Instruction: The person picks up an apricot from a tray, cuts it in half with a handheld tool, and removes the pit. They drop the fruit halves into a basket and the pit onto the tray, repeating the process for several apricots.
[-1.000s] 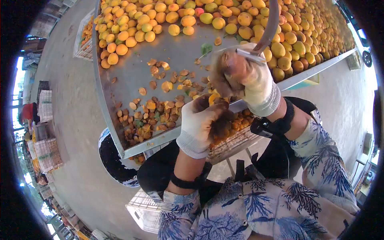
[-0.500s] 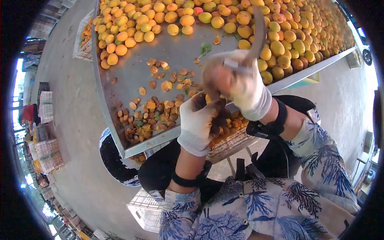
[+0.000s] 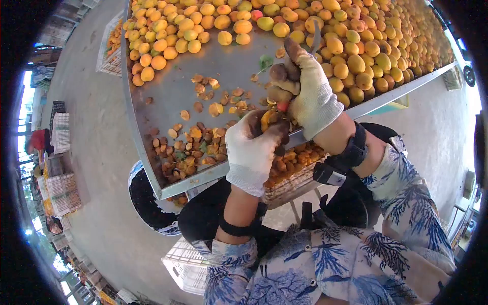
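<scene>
Both hands wear white gloves with brown-stained fingers. My left hand point(image 3: 248, 152) pinches an orange apricot point(image 3: 265, 121) just above the metal table's near edge. Close against it, my right hand point(image 3: 316, 99) is closed around a small knife point(image 3: 316, 36); its curved blade points up and away, while the handle is mostly hidden by the fingers. Beside my left hand, pits and torn apricot pieces point(image 3: 195, 145) lie scattered on the metal table point(image 3: 173, 96). Below the hands, a crate point(image 3: 290, 187) holds orange apricot flesh point(image 3: 300, 155).
Whole apricots point(image 3: 366, 61) are heaped along the table's far side and right. A green leaf point(image 3: 266, 62) lies near its middle. A dark-filled tub point(image 3: 147, 203) and a white crate point(image 3: 185, 267) stand on the floor at left. More crates point(image 3: 63, 193) line the far left.
My right hand has turned and come down beside the apricot, and the knife blade has dropped lower and farther from me. My left hand keeps its hold in nearly the same place.
</scene>
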`<action>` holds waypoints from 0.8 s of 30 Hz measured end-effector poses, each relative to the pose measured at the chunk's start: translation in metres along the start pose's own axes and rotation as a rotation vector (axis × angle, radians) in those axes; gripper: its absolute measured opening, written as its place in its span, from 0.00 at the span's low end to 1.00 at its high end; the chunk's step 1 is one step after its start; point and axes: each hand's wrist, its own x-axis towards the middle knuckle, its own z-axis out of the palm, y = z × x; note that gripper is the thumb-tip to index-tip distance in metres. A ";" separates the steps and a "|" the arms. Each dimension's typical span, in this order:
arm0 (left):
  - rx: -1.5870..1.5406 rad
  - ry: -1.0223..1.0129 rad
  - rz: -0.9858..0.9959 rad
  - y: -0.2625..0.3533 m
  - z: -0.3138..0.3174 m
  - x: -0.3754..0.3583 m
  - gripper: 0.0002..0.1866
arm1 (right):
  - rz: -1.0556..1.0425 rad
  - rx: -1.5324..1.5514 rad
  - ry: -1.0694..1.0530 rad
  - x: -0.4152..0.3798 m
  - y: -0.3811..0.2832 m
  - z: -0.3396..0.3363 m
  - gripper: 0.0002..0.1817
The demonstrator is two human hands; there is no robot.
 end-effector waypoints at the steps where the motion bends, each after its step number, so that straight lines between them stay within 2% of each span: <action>1: 0.001 0.004 0.001 -0.003 -0.001 0.003 0.12 | 0.044 -0.036 0.023 0.001 -0.001 -0.001 0.10; 3: 0.104 0.059 0.179 -0.008 -0.002 0.009 0.13 | 0.092 -0.082 0.042 0.006 -0.001 0.002 0.10; 4: 0.101 0.062 0.180 -0.005 -0.002 0.010 0.13 | 0.025 -0.007 0.074 0.012 0.000 0.002 0.10; 6: -0.149 0.085 -0.116 0.005 -0.004 0.008 0.14 | -0.044 0.071 0.106 0.024 0.001 -0.002 0.11; 8: -0.164 0.057 -0.118 0.004 -0.007 0.008 0.14 | -0.134 0.151 -0.111 0.035 -0.002 -0.013 0.10; 9: -0.182 0.031 -0.118 0.002 -0.008 0.008 0.15 | -0.136 0.154 -0.106 0.033 -0.006 -0.011 0.10; 11: -0.224 -0.027 -0.117 -0.002 -0.009 0.008 0.16 | -0.279 0.049 -0.114 0.027 -0.022 -0.006 0.09; 12: -0.248 -0.062 -0.118 -0.004 -0.008 0.009 0.17 | -0.391 0.057 -0.259 0.022 -0.027 -0.008 0.12; 13: -0.254 -0.075 -0.122 -0.002 -0.006 0.008 0.17 | -0.401 0.051 -0.249 0.016 -0.039 -0.009 0.12; 15: 0.226 -0.313 -0.022 0.004 -0.003 0.004 0.15 | -0.379 -0.566 -0.196 0.003 -0.066 -0.013 0.18; 16: 0.342 -0.400 0.000 -0.002 0.002 0.004 0.15 | -0.424 -0.813 -0.201 0.001 -0.076 -0.019 0.19; 17: 0.338 -0.408 0.001 -0.003 0.003 0.002 0.15 | -0.427 -0.816 -0.194 0.008 -0.081 -0.030 0.19; 19: 0.351 -0.482 0.077 0.003 0.008 -0.003 0.16 | -0.546 -1.442 -0.021 0.019 -0.085 -0.041 0.21; 20: 0.335 -0.473 0.031 0.005 0.008 -0.004 0.17 | -0.711 -1.654 0.052 0.015 -0.084 -0.049 0.19; 21: 0.331 -0.477 0.035 0.004 0.007 -0.004 0.17 | -0.714 -1.659 0.056 0.018 -0.085 -0.056 0.19; 23: 0.257 -0.439 -0.039 0.002 0.003 -0.004 0.17 | -0.646 -2.176 -0.062 0.031 -0.081 -0.079 0.14; 24: 0.256 -0.438 -0.038 0.002 0.003 -0.004 0.17 | -0.660 -2.278 -0.085 0.027 -0.072 -0.087 0.13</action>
